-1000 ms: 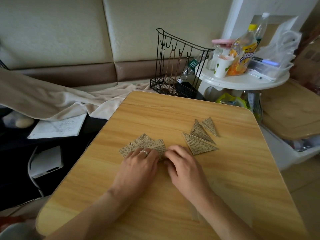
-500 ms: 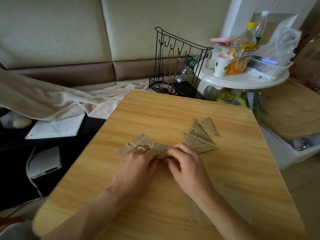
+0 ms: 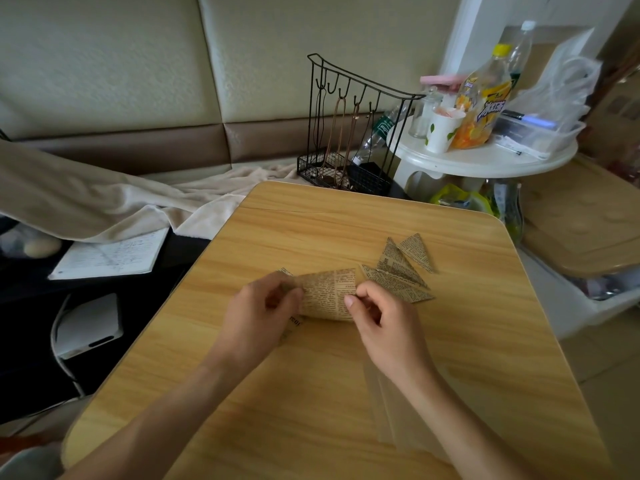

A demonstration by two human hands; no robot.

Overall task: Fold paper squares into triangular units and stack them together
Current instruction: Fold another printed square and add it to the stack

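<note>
A newsprint-patterned paper square is held just above the middle of the wooden tabletop, curled so that its lower edge rolls under and its printed face bows toward the camera. The left hand grips the sheet's left edge, its fingers curled round the paper, and a corner of the sheet pokes out beyond the knuckles. The right hand pinches the right edge between thumb and bent fingers. Just to the right of the sheet, touching or nearly touching its corner, lies a small cluster of folded triangular units in the same newsprint, overlapping one another flat on the tabletop. Under the right forearm lies a pale translucent sheet, near the tabletop's near edge. Beyond the far edge stands a black wire rack with hooks. To its right a round white side table carries a paper cup, an orange drink bottle and a clear plastic tray. To the left, off the tabletop, lie a beige blanket and an open notebook.
</note>
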